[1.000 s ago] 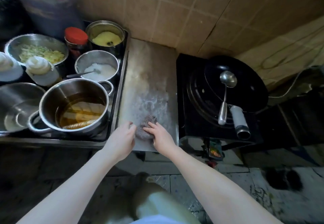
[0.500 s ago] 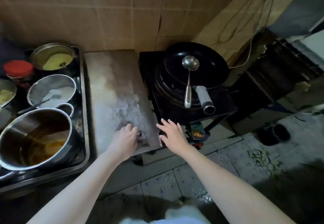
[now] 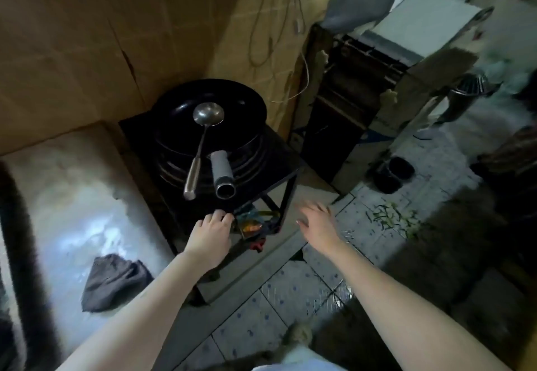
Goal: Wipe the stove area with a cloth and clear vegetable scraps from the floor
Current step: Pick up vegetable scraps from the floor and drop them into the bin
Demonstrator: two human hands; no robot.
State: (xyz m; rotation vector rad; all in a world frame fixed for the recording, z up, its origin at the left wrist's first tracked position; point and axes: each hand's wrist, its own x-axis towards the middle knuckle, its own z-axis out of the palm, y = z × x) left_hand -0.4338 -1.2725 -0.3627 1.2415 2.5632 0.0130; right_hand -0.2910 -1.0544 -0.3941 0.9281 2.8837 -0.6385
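Observation:
A crumpled grey cloth (image 3: pixel 114 282) lies by itself near the front edge of the wet metal counter (image 3: pixel 66 196). My left hand (image 3: pixel 210 232) rests against the front edge of the black stove stand (image 3: pixel 279 167), fingers loosely bent, holding nothing. Over the floor to the right of the stand, my right hand (image 3: pixel 316 221) hangs in the air with its fingers spread. Green vegetable scraps (image 3: pixel 390 218) are scattered on the tiled floor further right.
A black wok (image 3: pixel 238 103) sits on the stove with a steel ladle (image 3: pixel 200 144) resting in it and its grey handle (image 3: pixel 222 174) pointing toward me. Dark shoes (image 3: pixel 392 174) stand on the floor. A dark cabinet (image 3: pixel 340 100) stands beyond, and cardboard covers the wall.
The view has swung to the right. My left hand let go of the cloth and moved to the stove stand. My right hand moved right, out over the floor.

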